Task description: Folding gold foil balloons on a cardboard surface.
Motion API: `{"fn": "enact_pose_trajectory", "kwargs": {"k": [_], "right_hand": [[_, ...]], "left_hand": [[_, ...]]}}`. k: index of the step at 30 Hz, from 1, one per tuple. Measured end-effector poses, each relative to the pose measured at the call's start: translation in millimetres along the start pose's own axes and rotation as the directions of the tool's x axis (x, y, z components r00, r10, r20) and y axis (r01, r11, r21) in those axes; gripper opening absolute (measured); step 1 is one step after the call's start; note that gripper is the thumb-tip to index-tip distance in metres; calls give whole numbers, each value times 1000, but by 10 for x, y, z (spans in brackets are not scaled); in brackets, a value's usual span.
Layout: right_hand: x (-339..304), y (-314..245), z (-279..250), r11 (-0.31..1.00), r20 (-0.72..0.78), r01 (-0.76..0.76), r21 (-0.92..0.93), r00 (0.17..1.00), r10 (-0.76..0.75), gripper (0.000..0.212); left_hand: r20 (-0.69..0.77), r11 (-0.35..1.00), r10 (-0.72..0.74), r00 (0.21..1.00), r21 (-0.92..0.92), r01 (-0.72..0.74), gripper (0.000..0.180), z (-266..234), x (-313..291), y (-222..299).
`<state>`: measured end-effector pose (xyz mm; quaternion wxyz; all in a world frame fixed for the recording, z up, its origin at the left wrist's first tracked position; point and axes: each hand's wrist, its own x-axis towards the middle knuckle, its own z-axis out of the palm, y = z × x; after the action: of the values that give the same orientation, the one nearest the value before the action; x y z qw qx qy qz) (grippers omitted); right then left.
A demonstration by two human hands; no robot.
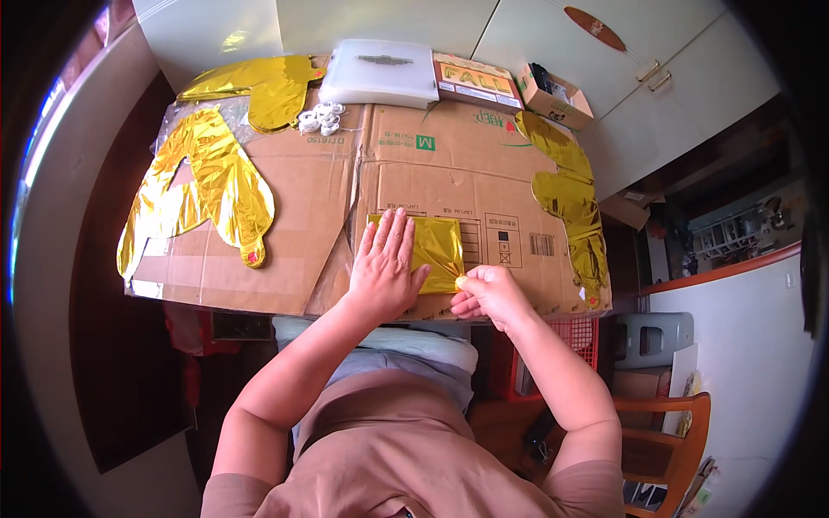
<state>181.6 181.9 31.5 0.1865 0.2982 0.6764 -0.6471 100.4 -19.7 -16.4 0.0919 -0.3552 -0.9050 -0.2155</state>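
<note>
A gold foil balloon (440, 246), folded flat into a small rectangle, lies near the front edge of the cardboard. My left hand (382, 272) rests palm down on its left part, fingers stretched out and pointing away from me. At its lower right corner my right hand (488, 296) pinches the foil between thumb and fingers, and creases fan out from that grip. More flat gold foil balloons lie around: a curved one (233, 194) at the left, another (276, 97) at the far left, and a wavy one (566, 194) along the right edge.
Flattened cardboard (298, 194) covers the table. Along its back stand a translucent plastic case (380, 76), a printed box (477, 84) and an open carton (560, 99), with white ribbon rolls (319, 119) nearby. A wooden chair (698, 432) and grey stool (661, 337) stand at the right.
</note>
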Motion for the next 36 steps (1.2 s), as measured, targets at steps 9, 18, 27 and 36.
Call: {"fn": "enact_pose_trajectory", "kwargs": {"k": [9, 18, 27, 36], "right_hand": [[-3, -31, -24, 998, 4, -4, -69, 1000, 4, 20], [-177, -229, -37, 356, -69, 314, -880, 657, -750, 14], [479, 26, 411, 122, 146, 380, -917, 603, -784, 66], [446, 100, 326, 104, 155, 327, -939, 676, -720, 75]], "left_hand": [[4, 999, -6, 1000, 48, 6, 78, 49, -11, 7], [-13, 998, -6, 1000, 59, 7, 78, 42, -26, 22], [-4, 999, -13, 1000, 43, 13, 75, 74, -18, -20], [20, 997, 71, 997, -2, -71, 77, -88, -98, -118]]}}
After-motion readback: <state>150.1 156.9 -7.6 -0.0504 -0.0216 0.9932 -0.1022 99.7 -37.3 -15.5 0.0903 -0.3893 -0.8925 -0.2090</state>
